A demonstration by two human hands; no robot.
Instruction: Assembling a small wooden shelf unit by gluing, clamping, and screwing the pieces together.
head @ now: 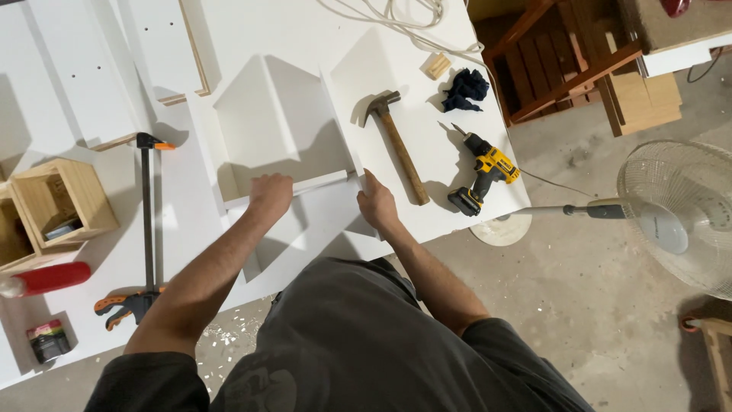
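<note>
Fingers of the left hand (271,192) and right hand (376,203) grip the white, open-topped box frame (284,126).

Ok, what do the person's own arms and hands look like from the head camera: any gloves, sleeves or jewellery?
Both hands are bare: no gloves on the left hand or the right hand, and no watch, rings or wristbands visible. The forearms are uncovered up to dark grey short sleeves of a T-shirt. No markings show on the arms.
</note>
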